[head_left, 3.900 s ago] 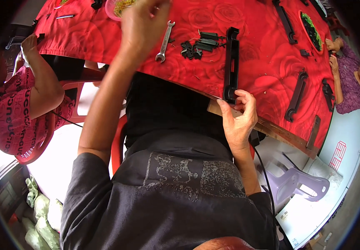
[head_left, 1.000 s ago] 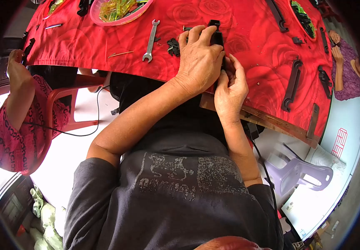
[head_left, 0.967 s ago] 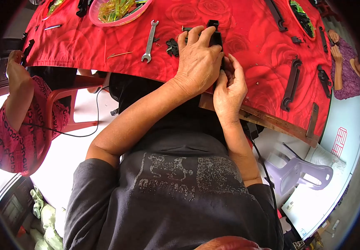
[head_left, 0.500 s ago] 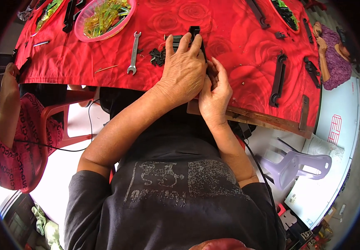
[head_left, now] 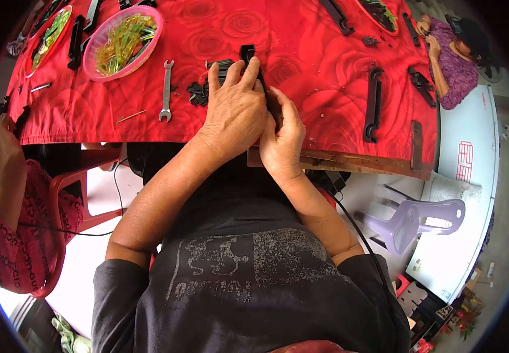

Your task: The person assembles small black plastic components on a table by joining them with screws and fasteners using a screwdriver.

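My left hand [head_left: 235, 110] lies palm-down over a long black plastic handle [head_left: 248, 54] on the red rose-patterned tablecloth [head_left: 301, 35], fingers wrapped over its length. My right hand [head_left: 282, 136] presses against the same handle from the right side, near the table's front edge. Only the handle's far end shows past my fingers. Small black parts [head_left: 198, 91] lie just left of my left hand.
A steel spanner [head_left: 165, 91] lies left of the parts. A pink bowl [head_left: 123, 41] holds yellow-green pieces. More black handles [head_left: 373, 103] lie to the right. A person in red [head_left: 13, 206] sits at left, another in purple [head_left: 451, 56] at far right. A lilac plastic chair [head_left: 410, 220] stands lower right.
Since 3.9 s ago my left hand came back from reaching far across the table and settled on the black handle. Over the last second both hands stayed on it while the view shifted.
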`<state>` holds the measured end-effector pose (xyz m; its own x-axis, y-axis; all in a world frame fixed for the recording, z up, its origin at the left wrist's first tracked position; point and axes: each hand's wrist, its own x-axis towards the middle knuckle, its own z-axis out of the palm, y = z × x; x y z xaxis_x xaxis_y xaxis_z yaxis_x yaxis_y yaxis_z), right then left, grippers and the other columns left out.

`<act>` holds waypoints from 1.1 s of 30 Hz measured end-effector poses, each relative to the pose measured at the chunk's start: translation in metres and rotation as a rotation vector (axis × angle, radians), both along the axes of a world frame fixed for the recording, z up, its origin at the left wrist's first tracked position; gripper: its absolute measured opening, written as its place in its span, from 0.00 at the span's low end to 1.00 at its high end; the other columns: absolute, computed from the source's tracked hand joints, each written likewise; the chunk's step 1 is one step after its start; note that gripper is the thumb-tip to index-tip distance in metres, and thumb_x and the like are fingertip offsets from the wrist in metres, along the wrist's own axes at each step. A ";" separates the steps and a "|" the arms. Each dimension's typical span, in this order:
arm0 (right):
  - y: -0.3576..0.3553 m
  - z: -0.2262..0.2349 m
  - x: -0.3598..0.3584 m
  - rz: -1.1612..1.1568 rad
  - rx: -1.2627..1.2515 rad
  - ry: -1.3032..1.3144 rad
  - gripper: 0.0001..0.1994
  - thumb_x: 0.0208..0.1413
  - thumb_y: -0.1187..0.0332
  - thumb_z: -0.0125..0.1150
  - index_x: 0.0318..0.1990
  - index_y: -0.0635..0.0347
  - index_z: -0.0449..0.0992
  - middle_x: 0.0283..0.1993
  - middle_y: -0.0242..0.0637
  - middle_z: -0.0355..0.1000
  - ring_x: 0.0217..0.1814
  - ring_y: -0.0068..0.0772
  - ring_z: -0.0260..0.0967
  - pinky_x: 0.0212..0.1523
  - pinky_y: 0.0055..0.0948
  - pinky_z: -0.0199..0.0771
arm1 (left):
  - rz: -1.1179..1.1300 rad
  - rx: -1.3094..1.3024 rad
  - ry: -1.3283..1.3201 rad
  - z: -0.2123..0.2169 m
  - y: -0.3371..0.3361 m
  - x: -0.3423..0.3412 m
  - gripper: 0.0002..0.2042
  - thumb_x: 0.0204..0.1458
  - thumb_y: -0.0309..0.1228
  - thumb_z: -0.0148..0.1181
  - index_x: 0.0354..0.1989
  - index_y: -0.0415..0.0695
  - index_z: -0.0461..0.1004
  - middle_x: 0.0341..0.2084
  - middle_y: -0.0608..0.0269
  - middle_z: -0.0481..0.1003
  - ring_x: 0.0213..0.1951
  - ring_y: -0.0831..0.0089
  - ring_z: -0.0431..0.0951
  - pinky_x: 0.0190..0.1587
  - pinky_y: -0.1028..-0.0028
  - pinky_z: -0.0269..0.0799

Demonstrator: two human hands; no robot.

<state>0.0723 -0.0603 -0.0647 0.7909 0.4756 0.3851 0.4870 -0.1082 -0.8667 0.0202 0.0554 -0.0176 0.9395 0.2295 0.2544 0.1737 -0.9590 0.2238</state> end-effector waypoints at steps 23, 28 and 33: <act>-0.006 0.018 -0.002 0.103 0.428 0.685 0.27 0.56 0.87 0.49 0.65 0.68 0.59 0.64 0.47 0.63 0.65 0.34 0.64 0.66 0.31 0.63 | 0.143 -0.746 -0.331 -0.016 -0.018 0.002 0.21 0.48 0.25 0.58 0.52 0.30 0.71 0.35 0.39 0.78 0.38 0.48 0.81 0.42 0.61 0.77; -0.013 0.017 0.002 0.095 0.435 0.760 0.30 0.55 0.87 0.49 0.67 0.67 0.58 0.64 0.45 0.63 0.65 0.34 0.64 0.65 0.30 0.65 | 0.153 -0.727 -0.379 -0.016 -0.025 0.005 0.19 0.50 0.27 0.58 0.50 0.30 0.73 0.37 0.37 0.78 0.41 0.47 0.81 0.44 0.61 0.77; -0.012 0.026 -0.006 0.096 0.563 0.770 0.31 0.54 0.89 0.50 0.67 0.68 0.57 0.64 0.46 0.62 0.68 0.34 0.60 0.69 0.32 0.61 | 0.226 -0.949 -0.183 -0.005 -0.029 0.009 0.16 0.55 0.30 0.56 0.48 0.32 0.74 0.32 0.40 0.79 0.37 0.49 0.82 0.40 0.62 0.77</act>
